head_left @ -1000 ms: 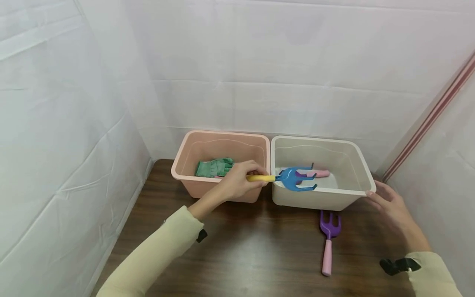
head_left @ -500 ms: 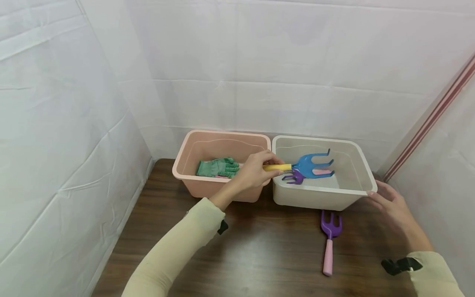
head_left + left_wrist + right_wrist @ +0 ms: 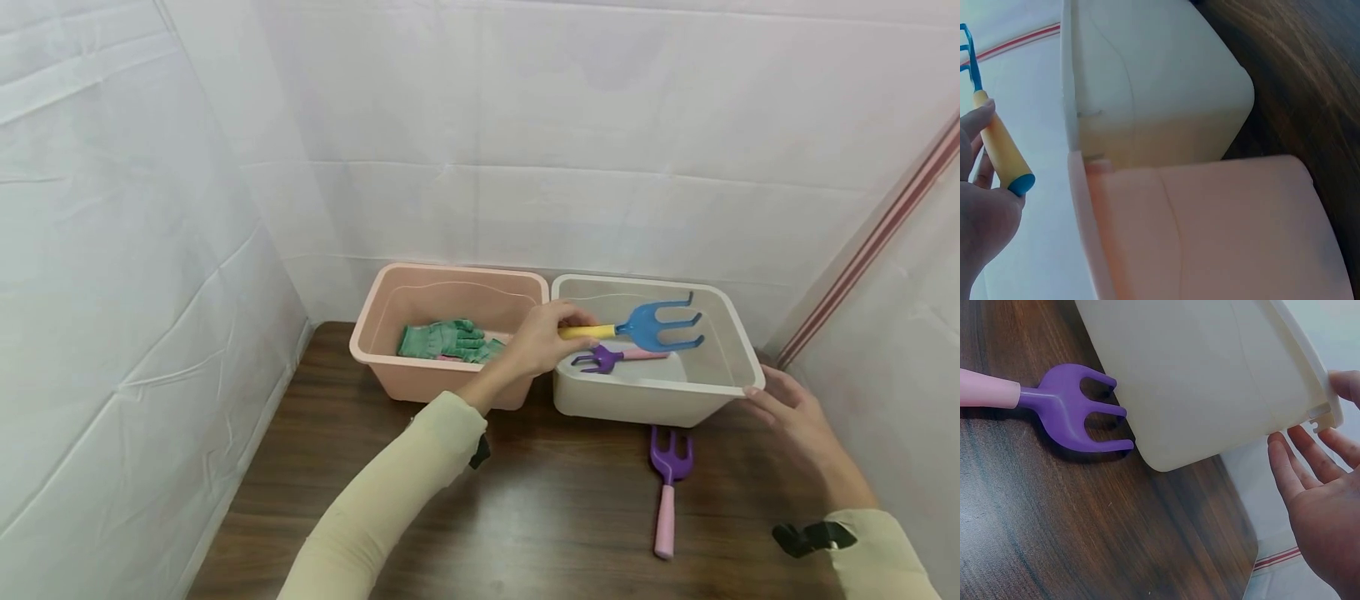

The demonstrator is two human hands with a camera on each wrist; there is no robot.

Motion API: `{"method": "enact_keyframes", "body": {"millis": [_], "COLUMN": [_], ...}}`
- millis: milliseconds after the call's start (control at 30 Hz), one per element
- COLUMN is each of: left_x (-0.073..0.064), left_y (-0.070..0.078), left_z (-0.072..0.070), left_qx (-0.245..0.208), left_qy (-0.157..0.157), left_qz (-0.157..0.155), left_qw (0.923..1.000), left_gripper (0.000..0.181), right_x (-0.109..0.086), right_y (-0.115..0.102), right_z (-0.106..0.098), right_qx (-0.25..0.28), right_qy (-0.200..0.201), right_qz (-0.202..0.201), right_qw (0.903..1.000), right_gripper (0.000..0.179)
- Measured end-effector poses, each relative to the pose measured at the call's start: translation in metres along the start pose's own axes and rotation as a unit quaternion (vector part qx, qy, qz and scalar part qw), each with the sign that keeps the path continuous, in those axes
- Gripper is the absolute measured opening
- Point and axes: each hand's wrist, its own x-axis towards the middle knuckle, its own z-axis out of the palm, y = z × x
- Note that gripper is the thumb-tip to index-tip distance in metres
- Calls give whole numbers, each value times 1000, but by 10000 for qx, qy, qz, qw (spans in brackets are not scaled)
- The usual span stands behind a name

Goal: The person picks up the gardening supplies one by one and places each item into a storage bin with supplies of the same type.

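My left hand (image 3: 546,335) grips the yellow handle of a blue hand rake (image 3: 652,327), with its bent tines pointing right above the white bin (image 3: 637,402). In the left wrist view the handle (image 3: 1001,145) shows a blue end cap. A small purple rake with a pink handle (image 3: 606,358) lies inside the white bin. My right hand (image 3: 793,417) pinches the bin's front right corner, thumb on the rim and fingers below it, as the right wrist view shows. On the table in front lies a purple hand fork with a pink handle (image 3: 667,479).
A pink bin (image 3: 450,382) stands against the white bin's left side, with green gloves (image 3: 442,340) and something pink inside. Both stand on a dark wooden table (image 3: 525,500). White sheeting (image 3: 480,167) hangs behind and at both sides.
My left hand has carried the blue rake rightward, from the bins' junction to over the white bin. The small purple rake below it is now more exposed. My right hand stays at the rim.
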Motion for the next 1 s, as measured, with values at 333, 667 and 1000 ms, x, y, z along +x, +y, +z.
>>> {"method": "enact_keyframes", "body": {"millis": [333,667,1000], "left_x": [14,32,36], "left_y": [1,-1,-8], "left_z": [29,51,68], "left_qx": [-72,171,708], "left_qy": [-96,-207,-342], "left_qz": [-19,101,-120], "left_qw": [9999,9996,9968], "left_gripper": [20,20,17], "right_x": [-6,-9,-5], "right_y": [-2,-5,-2], "right_z": [-5,-5,-7], "right_qx": [-124,-473,-351], "right_qy": [121,282,329], "right_qz": [189,422,367], "right_qw": [9997,9976,9982], "right_gripper": [56,61,59]}}
